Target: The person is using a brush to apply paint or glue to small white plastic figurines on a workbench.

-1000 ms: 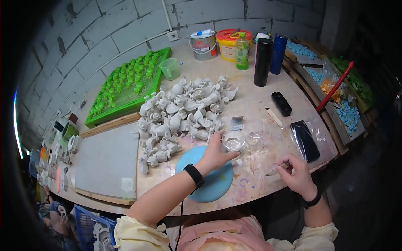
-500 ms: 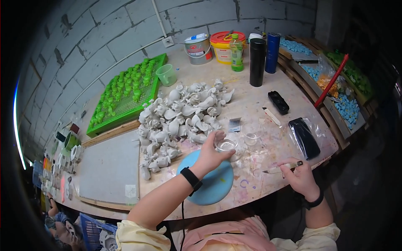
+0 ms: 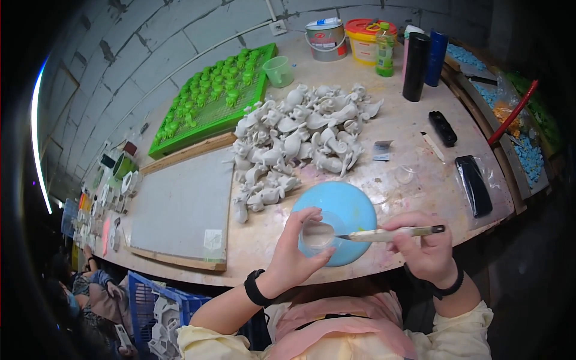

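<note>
Your left hand [image 3: 289, 257] holds a cup [image 3: 317, 234], and the tool [image 3: 384, 234] in your right hand [image 3: 427, 252] reaches across toward it. Between and just beyond your hands, a disc [image 3: 333, 201] rests on the bench [image 3: 399, 111]. Farther out from your left hand is the figurine heap [image 3: 294, 144]; to that hand's left lies a board [image 3: 180, 201], with a tray [image 3: 198, 137] behind it. Beyond your right hand, off to its right, lies a bagged item [image 3: 474, 187].

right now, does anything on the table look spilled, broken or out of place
Nothing is plainly spilled or broken. The tabletop carries pinkish stains near the blue disc, untidy on a pale surface. The white figurines lie jumbled in a heap, odd only beside the green pieces arranged in rows.
</note>
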